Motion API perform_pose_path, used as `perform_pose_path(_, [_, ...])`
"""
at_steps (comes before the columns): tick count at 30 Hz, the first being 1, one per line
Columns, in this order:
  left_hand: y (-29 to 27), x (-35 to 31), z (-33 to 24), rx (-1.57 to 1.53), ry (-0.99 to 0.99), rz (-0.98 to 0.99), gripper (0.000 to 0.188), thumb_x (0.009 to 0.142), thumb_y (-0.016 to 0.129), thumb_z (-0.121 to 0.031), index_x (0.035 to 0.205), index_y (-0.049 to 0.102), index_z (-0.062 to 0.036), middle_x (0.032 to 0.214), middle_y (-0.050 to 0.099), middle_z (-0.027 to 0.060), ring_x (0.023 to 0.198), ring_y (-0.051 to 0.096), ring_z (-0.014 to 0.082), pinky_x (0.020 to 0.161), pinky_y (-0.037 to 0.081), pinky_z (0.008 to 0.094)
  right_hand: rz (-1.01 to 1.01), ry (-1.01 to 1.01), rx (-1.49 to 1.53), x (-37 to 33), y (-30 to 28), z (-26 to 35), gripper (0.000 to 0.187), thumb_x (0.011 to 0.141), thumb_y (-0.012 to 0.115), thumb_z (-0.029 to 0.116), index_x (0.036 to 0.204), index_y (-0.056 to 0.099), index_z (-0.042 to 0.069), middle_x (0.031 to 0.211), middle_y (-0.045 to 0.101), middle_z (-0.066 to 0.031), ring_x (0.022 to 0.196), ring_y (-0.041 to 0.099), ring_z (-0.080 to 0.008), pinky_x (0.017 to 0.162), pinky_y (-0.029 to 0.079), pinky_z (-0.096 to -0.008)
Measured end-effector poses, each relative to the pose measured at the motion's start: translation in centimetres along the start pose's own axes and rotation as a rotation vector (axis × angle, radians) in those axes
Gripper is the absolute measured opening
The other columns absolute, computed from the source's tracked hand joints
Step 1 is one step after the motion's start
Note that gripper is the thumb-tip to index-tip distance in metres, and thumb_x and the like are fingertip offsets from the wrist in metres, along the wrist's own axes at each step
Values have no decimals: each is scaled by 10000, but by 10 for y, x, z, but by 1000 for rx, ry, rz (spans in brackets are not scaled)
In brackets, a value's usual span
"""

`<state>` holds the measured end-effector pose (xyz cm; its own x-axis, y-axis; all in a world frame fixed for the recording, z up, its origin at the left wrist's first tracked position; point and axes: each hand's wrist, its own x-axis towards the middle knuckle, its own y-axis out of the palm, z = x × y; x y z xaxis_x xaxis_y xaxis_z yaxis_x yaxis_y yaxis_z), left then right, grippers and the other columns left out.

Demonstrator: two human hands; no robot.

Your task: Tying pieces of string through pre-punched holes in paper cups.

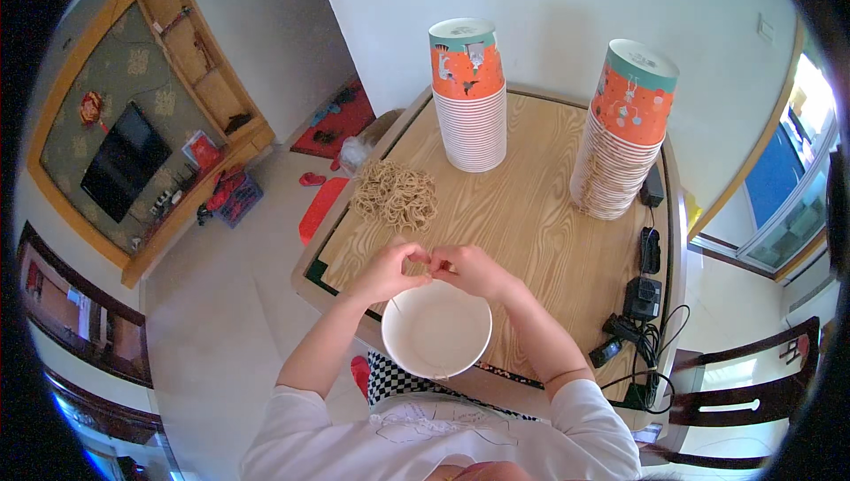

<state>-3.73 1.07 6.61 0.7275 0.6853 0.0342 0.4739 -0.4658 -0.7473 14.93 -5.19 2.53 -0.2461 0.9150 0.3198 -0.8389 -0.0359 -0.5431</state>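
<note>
A white, round paper bucket (436, 330) sits mouth up at the table's near edge, close against my body. A thin light strand (396, 303) shows at its left inner wall. Both hands meet over the far rim. My left hand (394, 270) is closed, thumb and fingers pinched together. My right hand (472, 270) is closed too, its fingertips touching or almost touching the left ones. What lies between the fingertips is too small to make out. Just beyond my left hand, a tangled heap of tan twine loops (395, 196) lies on the wooden table (531, 242).
Toward the back stands a tall stack of orange and teal paper buckets (469, 96). Another stack (624, 127), with tan cords along its side, stands at the right. Black adapters and cables (642, 304) line the right edge. A dark wooden chair (753, 392) is beyond.
</note>
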Motion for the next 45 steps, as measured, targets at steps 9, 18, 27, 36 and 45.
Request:
perform_pose_path(9, [20, -14, 0, -13, -79, 122, 232, 721, 731, -208, 809, 666, -3, 710, 660, 137, 642, 649, 183, 598, 497, 303, 123, 5, 94, -2, -8, 5, 140, 790, 610, 173, 883, 616, 68, 798, 629, -120, 739, 612, -310, 661, 483, -393])
perform_pose_path(18, [34, -43, 10, -551, -106, 130, 232, 763, 706, -95, 959, 616, -11, 830, 623, 12, 721, 543, 76, 672, 465, 229, 152, -8, 162, -5, -11, 6, 120, 779, 617, 116, 872, 624, 39, 763, 645, -106, 704, 629, -239, 630, 481, -332])
perform_pose_path(27, [21, -50, 20, -702, -148, 171, 289, 753, 688, 8, 1025, 596, -19, 946, 603, -6, 807, 529, 55, 738, 466, 212, 213, -17, 111, -4, -8, 11, 108, 772, 617, 103, 855, 604, 34, 757, 635, -115, 695, 623, -255, 618, 475, -341])
perform_pose_path(36, [-1, -58, 13, -568, -144, 194, 270, 777, 654, 23, 1039, 600, -15, 944, 606, 7, 821, 555, 69, 756, 483, 226, 81, -78, 117, -5, -14, 17, 75, 769, 619, 69, 830, 625, 25, 780, 641, -103, 724, 633, -250, 636, 489, -323])
perform_pose_path(45, [22, -46, 23, -403, 31, -2, 121, 771, 583, 78, 834, 565, -24, 923, 567, 47, 881, 576, 132, 752, 484, 251, 107, 25, 92, -2, -11, 21, 79, 774, 631, 69, 840, 621, 28, 812, 656, -101, 759, 645, -242, 661, 497, -327])
